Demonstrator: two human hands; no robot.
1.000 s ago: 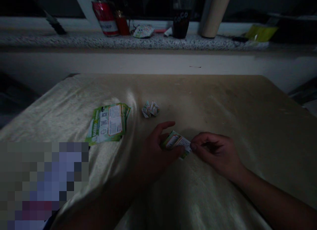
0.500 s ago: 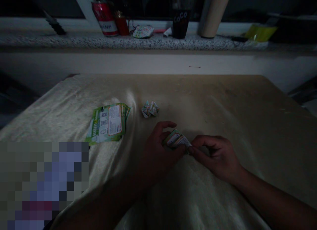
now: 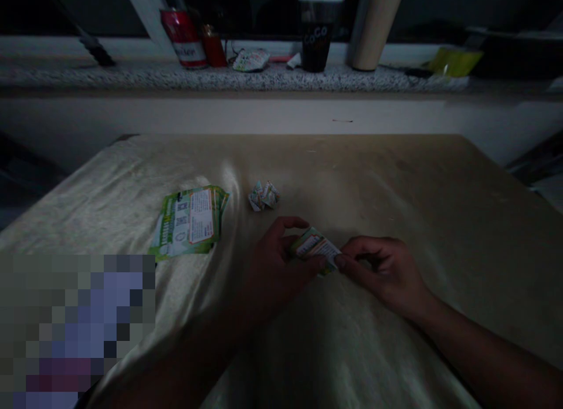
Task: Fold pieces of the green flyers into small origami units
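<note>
A small folded piece of printed paper (image 3: 315, 244), green and white, is held between both hands just above the tablecloth. My left hand (image 3: 281, 259) grips its left side and near edge, the thumb lying across the front. At the paper's right corner, my right hand (image 3: 380, 268) pinches with thumb and forefinger. Beyond my left hand lies a folded paper shape (image 3: 264, 196) with pointed tips. Farther left is a stack of green printed sheets (image 3: 189, 221), slightly fanned at its right side.
A shiny beige cloth covers the table (image 3: 396, 180). On the speckled sill (image 3: 281, 80) behind stand a red can (image 3: 185, 39), a red lighter (image 3: 214, 47), a dark lidded cup (image 3: 315, 42), a tan cylinder (image 3: 376, 30) and a yellow packet (image 3: 455, 61). A pixelated patch hides the lower left.
The paper's near right part shows more openly, with a green lower corner now visible under my left thumb. Both hands keep nearly the same place. The whole view has shifted slightly.
</note>
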